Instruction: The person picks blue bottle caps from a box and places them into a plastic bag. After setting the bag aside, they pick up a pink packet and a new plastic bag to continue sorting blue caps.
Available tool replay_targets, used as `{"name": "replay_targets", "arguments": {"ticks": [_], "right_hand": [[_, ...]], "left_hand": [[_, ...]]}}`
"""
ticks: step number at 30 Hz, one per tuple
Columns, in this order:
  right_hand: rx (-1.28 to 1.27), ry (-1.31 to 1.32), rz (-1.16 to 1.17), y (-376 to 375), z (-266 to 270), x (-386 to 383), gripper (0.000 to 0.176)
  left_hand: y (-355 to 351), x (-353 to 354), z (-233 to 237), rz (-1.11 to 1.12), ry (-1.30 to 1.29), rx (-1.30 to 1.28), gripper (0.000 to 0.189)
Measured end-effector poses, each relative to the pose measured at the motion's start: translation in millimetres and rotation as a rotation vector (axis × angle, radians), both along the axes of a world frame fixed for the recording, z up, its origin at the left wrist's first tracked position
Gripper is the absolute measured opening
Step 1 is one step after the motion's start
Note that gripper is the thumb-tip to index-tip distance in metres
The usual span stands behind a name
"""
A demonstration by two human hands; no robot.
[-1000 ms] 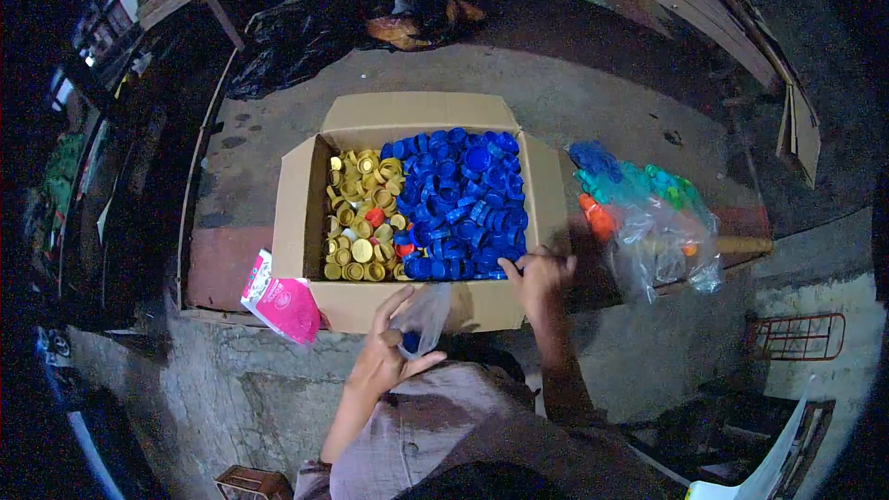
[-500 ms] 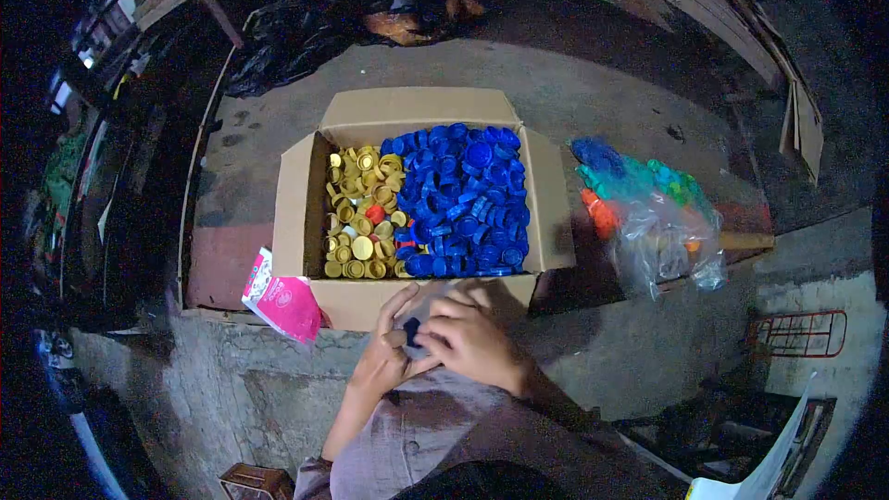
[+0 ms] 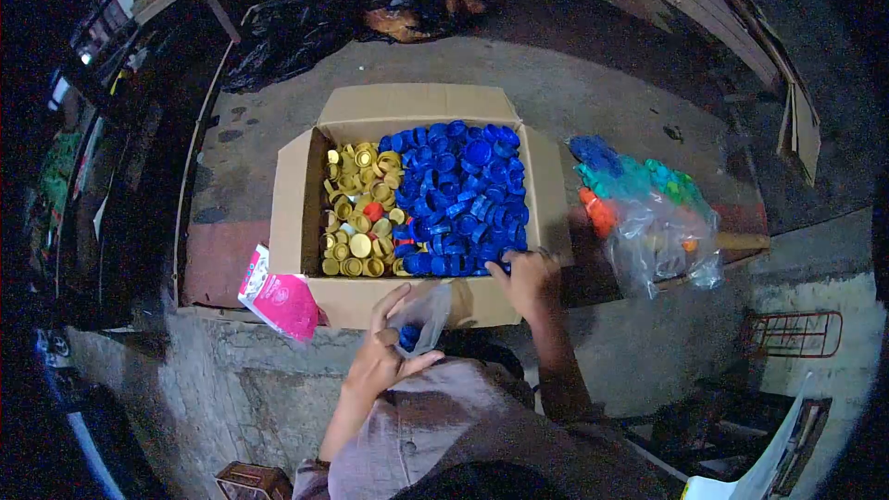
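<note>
A cardboard box (image 3: 394, 301) stands open in front of me. Yellow bottle caps (image 3: 361, 244) fill its left part and blue bottle caps (image 3: 451, 193) are heaped on the right. My left hand (image 3: 375, 361) is closed on a small clear plastic bag (image 3: 432, 313), held mouth up before the box's near flap. Something dark blue, seemingly caps, shows in the bag's bottom. At the box's near right corner, my right hand (image 3: 532, 283) has thumb and fingers pinched at a blue cap on the heap's edge; the fingertips are partly hidden.
A pink and white packet (image 3: 281, 301) lies by the box's near left corner. To the right are bags of blue, green and orange caps (image 3: 639, 187) and a clear plastic bag (image 3: 659, 245). Black plastic (image 3: 287, 42) lies at the back left. A red metal rack (image 3: 795, 334) is at right.
My right hand has left the small bag and moved right and forward to the blue caps at the box's corner. The left hand keeps the bag, which now stands more open.
</note>
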State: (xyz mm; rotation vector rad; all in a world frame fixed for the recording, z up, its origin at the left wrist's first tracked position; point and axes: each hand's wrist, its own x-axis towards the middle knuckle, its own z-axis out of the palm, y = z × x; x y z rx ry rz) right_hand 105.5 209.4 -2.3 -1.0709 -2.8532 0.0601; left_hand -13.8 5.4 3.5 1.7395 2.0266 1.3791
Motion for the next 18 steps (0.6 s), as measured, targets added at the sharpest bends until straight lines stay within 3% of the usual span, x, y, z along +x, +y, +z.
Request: {"name": "replay_targets", "arguments": {"ticks": [3, 5, 6, 8, 11, 13, 15, 18], "right_hand": [[-0.213, -0.011, -0.088, 3.3, 0.3, -2.0, 0.021], [-0.506, 0.309, -0.070, 8.1, -6.2, 6.4, 0.027], [-0.505, 0.308, -0.070, 10.4, -9.4, 9.8, 0.027], [-0.511, 0.677, 0.008, 13.5, -13.7, 15.0, 0.036], [-0.544, 0.693, 0.025, 8.5, -0.9, 18.3, 0.042], [-0.586, 0.688, -0.006, 5.1, 1.2, 22.4, 0.042], [-0.628, 0.685, -0.040, 5.0, 0.6, 24.3, 0.041], [-0.476, 0.693, 0.042, 8.7, -6.0, 23.4, 0.042]], "left_hand": [[-1.1, -1.5, -1.7, 0.002, 0.028, 0.003, 0.054], [-2.6, -2.5, -3.4, -0.004, 0.077, 0.007, 0.054], [-2.6, -2.6, -4.0, 0.002, 0.073, 0.008, 0.054], [-1.7, -3.6, -6.3, 0.008, 0.066, 0.009, 0.054], [2.5, -4.9, -8.3, -0.010, 0.142, 0.157, 0.057], [-0.3, -2.2, -2.3, 0.054, -0.019, -0.030, 0.058], [0.2, -2.1, 0.2, 0.056, -0.035, -0.047, 0.058], [3.2, -2.6, 2.3, 0.051, -0.027, -0.064, 0.057]]}}
